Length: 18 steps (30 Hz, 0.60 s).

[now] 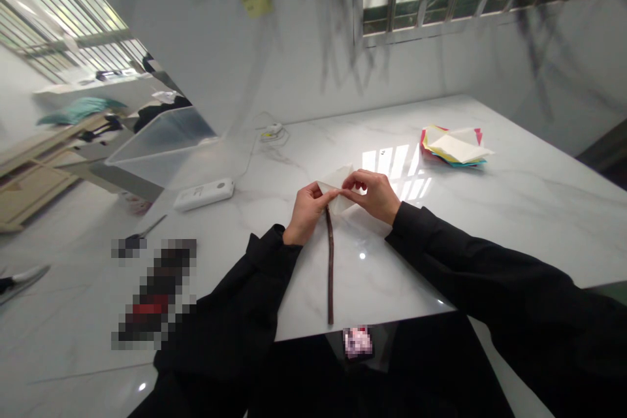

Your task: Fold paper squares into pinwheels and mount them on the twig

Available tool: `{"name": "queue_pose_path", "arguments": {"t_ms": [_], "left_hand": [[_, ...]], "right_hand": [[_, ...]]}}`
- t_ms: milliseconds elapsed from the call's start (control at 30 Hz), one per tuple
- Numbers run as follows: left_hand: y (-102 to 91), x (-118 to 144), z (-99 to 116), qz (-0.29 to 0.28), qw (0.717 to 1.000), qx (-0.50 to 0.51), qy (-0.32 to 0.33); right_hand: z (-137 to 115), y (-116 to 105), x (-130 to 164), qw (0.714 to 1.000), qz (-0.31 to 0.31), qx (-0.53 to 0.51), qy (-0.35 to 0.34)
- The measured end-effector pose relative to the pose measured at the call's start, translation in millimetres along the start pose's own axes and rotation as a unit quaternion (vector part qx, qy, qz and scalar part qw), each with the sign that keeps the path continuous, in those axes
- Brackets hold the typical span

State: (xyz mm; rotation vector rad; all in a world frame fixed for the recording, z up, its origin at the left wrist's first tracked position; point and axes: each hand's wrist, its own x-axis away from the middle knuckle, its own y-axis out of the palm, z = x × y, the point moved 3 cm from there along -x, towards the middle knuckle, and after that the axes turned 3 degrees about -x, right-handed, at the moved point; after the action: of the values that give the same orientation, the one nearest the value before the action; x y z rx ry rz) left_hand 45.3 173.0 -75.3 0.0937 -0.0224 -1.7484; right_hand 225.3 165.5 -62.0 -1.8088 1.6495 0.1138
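In the middle of the head view, both hands meet at a sheet of thin off-white paper [341,176]. My left hand [309,210] pinches the paper's near left side, closed at the top end of a thin brown stick [330,268]. Whether its fingers also grip the stick is hard to see. The stick runs down from there toward the table's near edge. My right hand [374,194] is closed too, its thumb and finger pinching the paper close to the left thumb. Part of the paper is hidden behind the fingers.
A stack of coloured paper sheets [455,145] lies at the right on the white marbled table [529,209]. To the left are a white power strip [204,194], a clear plastic bin [161,144] and a blurred-out dark item [159,294]. A small white charger with cable [272,132] lies near the wall.
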Motion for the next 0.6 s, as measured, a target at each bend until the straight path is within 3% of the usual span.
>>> {"name": "queue_pose_path", "arguments": {"t_ms": [433,600], "left_hand": [[-19.0,-8,-3,0.114,0.993,-0.033,0.009],[-28.8,-12,-9,0.164,0.986,0.012,-0.033]], "right_hand": [[-4,1,-2,0.975,0.004,-0.213,0.066],[1,-6,-7,0.969,0.012,-0.232,0.085]]}}
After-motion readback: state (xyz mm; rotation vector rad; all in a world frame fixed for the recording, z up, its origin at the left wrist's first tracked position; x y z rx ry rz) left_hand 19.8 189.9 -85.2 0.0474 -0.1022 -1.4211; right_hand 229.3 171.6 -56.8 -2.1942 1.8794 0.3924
